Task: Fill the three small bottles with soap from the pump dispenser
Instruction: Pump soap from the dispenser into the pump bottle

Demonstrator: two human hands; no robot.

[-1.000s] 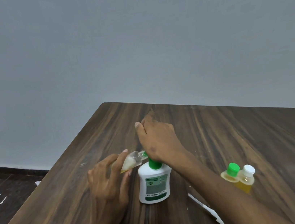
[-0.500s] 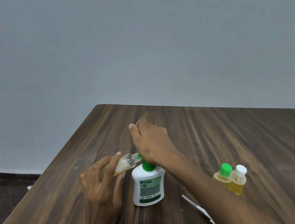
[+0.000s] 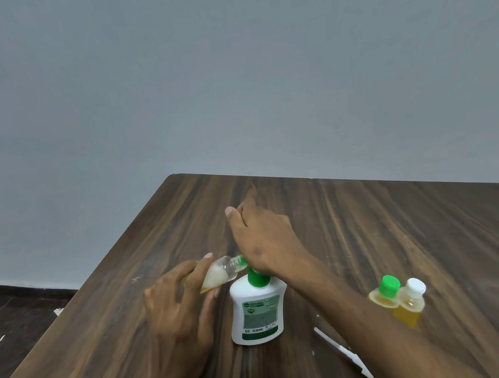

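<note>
Filling the third bottle goes on upon the wooden table (image 3: 408, 230), with the pump dispenser (image 3: 257, 311) as landmark. The right hand (image 3: 265, 244) lies over its green pump head, palm pressing down, gripping nothing. Left of the dispenser, the left hand (image 3: 174, 305) is closed around the tilted small bottle (image 3: 221, 273), its mouth at the nozzle. Right of the dispenser stand two capped bottles (image 3: 398, 299), apparently full. Pump slowly, I judge, keeping mouth and nozzle together.
</note>
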